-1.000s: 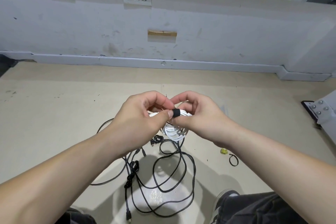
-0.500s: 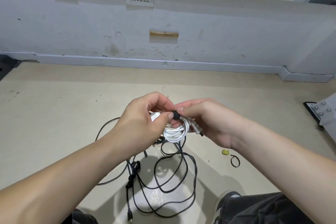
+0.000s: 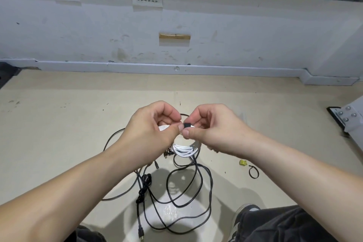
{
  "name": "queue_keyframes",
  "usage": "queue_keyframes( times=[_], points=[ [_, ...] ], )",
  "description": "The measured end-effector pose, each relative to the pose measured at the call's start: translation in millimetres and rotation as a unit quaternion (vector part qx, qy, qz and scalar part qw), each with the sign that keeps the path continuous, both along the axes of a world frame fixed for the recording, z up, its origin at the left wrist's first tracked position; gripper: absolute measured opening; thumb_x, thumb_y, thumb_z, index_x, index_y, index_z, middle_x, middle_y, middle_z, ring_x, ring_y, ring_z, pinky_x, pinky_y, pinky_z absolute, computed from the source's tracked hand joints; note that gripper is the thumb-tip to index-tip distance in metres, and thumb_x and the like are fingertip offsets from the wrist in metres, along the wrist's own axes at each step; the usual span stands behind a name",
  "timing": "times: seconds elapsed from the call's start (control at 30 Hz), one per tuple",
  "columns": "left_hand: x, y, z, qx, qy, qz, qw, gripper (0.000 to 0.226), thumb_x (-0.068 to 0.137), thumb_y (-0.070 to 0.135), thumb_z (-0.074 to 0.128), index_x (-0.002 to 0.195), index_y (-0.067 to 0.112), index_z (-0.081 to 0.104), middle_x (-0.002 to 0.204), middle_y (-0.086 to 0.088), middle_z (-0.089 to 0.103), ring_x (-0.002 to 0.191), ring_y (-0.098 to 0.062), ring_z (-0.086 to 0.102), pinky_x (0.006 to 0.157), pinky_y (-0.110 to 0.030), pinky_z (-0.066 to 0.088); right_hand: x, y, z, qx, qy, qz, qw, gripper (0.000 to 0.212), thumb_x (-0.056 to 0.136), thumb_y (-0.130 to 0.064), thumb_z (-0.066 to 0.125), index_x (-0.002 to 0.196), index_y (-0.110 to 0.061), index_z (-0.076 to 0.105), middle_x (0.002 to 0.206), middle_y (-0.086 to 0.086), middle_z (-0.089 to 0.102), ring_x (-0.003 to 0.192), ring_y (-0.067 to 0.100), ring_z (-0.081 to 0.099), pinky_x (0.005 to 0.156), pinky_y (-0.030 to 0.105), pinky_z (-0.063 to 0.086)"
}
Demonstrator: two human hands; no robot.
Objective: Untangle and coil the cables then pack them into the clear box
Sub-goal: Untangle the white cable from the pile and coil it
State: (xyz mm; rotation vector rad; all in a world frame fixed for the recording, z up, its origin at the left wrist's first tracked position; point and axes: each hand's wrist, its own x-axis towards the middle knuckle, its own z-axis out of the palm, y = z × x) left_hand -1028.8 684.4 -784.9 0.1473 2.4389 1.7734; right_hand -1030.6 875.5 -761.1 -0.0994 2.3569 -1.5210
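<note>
Our left hand [image 3: 149,133] and right hand [image 3: 212,133] meet above the floor [image 3: 59,133], thumbs nearly touching. The left pinches the coiled cable [image 3: 185,150], which hangs between and just below them; the right pinches the strap [image 3: 187,124] at its top. The loose cables [image 3: 198,188] sprawl on the floor under the coil and nearer to us. To their right lie a small clip [image 3: 243,162] and, just beside it, a small loop [image 3: 253,172]. A bracket [image 3: 349,118] sits far right, and the wall [image 3: 98,35] stands behind
</note>
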Motion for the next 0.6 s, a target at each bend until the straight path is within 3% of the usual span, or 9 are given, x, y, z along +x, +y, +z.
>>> queue_keyframes(
  times=[0.1,0.2,0.27,0.33,0.43,0.6],
  points=[
    [-0.5,2.9,-1.1,0.019,-0.025,-0.017,0.999,0.01,0.09,0.01,0.076,0.092,0.019,0.072,0.072,0.008,0.069,0.066,-0.009,0.061,0.066,-0.028,0.051,-2.2,-0.7,-5.2,0.003,-0.009,-0.02,1.0,0.014,0.084,-0.007,0.08,0.084,-0.014,0.069,0.064,-0.003,0.071,0.062,0.01,0.068,0.058,0.022,0.048],
    [-4.7,8.1,-1.9,0.02,-0.032,-0.006,0.999,0.007,0.097,0.014,0.068,0.093,0.019,0.072,0.085,-0.015,0.073,0.07,-0.017,0.057,0.067,-0.036,0.047,-5.6,1.4,-11.9,0.027,-0.002,-0.042,0.999,0.017,0.082,-0.004,0.079,0.079,-0.016,0.068,0.062,-0.004,0.066,0.057,0.011,0.06,0.056,0.025,0.045],
    [-5.0,11.2,-3.2,0.006,-0.031,0.006,0.999,0.009,0.098,0.015,0.066,0.094,0.021,0.072,0.092,-0.018,0.073,0.071,-0.016,0.058,0.069,-0.033,0.047,-5.4,1.5,-15.3,0.022,0.0,-0.058,0.998,0.017,0.083,-0.003,0.078,0.08,-0.015,0.066,0.065,0.002,0.066,0.06,0.016,0.059,0.059,0.029,0.045],
    [-0.2,13.8,-6.4,-0.025,-0.018,0.01,0.999,0.009,0.098,0.015,0.066,0.097,0.023,0.071,0.091,-0.007,0.075,0.078,-0.011,0.063,0.074,-0.026,0.048,-3.1,0.7,-18.2,-0.005,-0.003,-0.07,0.998,0.013,0.086,-0.004,0.075,0.084,-0.013,0.065,0.07,0.008,0.07,0.067,0.021,0.064,0.065,0.035,0.048],
    [5.0,17.5,-12.2,-0.081,-0.009,-0.021,0.996,0.015,0.097,0.015,0.065,0.108,0.024,0.071,0.102,0.009,0.075,0.093,-0.003,0.067,0.082,-0.021,0.048,0.1,3.6,-22.2,-0.023,-0.007,-0.089,0.996,0.01,0.087,-0.009,0.076,0.09,-0.012,0.067,0.074,0.007,0.068,0.068,0.019,0.064,0.066,0.033,0.049],
    [-15.1,29.6,-15.4,-0.153,-0.015,-0.074,0.985,0.019,0.094,0.015,0.066,0.104,0.03,0.072,0.097,0.016,0.074,0.094,-0.003,0.068,0.087,-0.026,0.054,3.4,23.2,-27.6,-0.052,-0.06,-0.166,0.983,0.02,0.081,-0.007,0.082,0.094,-0.009,0.067,0.073,0.006,0.062,0.052,0.015,0.054,0.044,0.022,0.04]
  ],
)
